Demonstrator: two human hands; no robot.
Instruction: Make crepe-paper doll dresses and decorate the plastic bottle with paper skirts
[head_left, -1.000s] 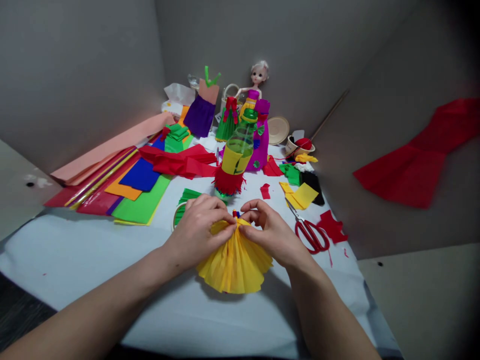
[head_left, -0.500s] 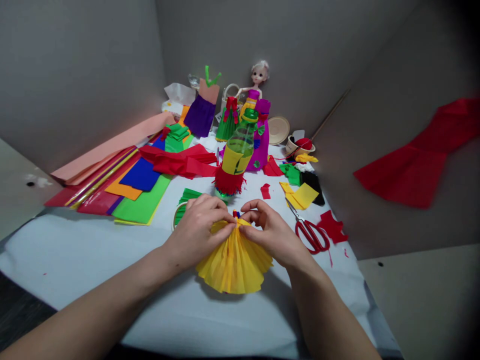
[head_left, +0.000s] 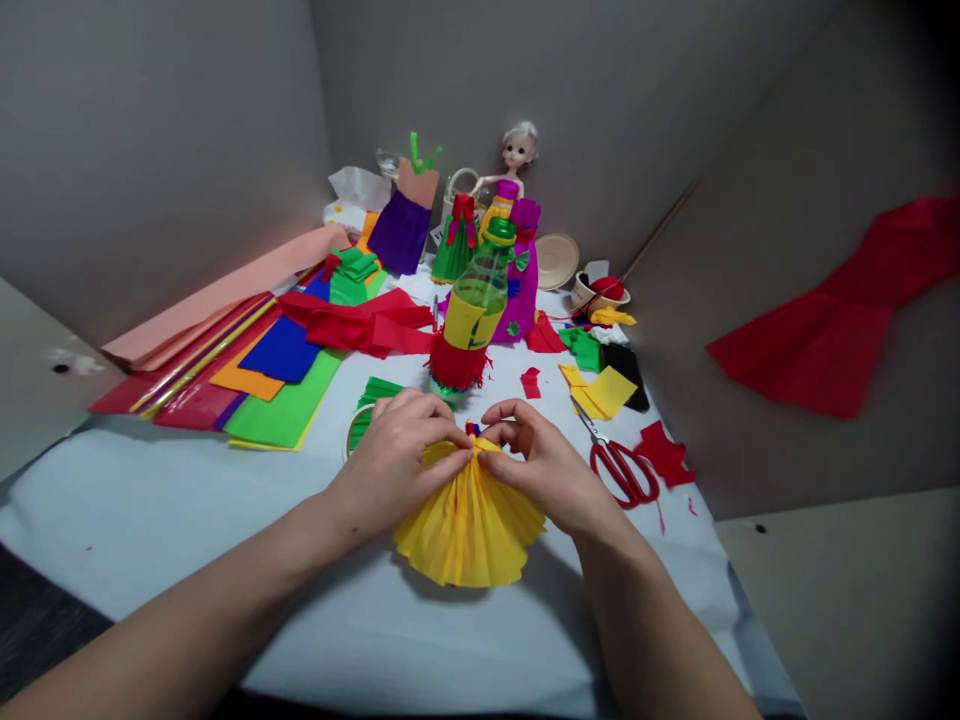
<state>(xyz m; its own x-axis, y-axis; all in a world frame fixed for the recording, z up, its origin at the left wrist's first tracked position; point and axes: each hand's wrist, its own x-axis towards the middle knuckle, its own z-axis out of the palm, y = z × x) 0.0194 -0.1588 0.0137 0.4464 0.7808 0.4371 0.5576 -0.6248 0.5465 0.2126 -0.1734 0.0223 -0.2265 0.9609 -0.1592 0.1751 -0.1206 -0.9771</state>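
Note:
A pleated yellow paper fan (head_left: pixel 469 530) lies spread on the white table (head_left: pixel 187 520) in front of me. My left hand (head_left: pixel 397 460) pinches its gathered top from the left. My right hand (head_left: pixel 544 465) pinches the same top from the right. A small red and blue bit (head_left: pixel 472 428) sticks up between my fingertips. Just behind my hands stands a green bottle (head_left: pixel 476 305) wrapped in a yellow band and a red fringe.
Red-handled scissors (head_left: pixel 619 465) lie to the right of my right hand. Stacked coloured paper sheets (head_left: pixel 262 365) cover the left. A doll (head_left: pixel 514 165) and paper dresses (head_left: pixel 405 225) stand at the back, with bowls (head_left: pixel 592 290) and paper scraps. A red paper shape (head_left: pixel 832 320) hangs on the right wall.

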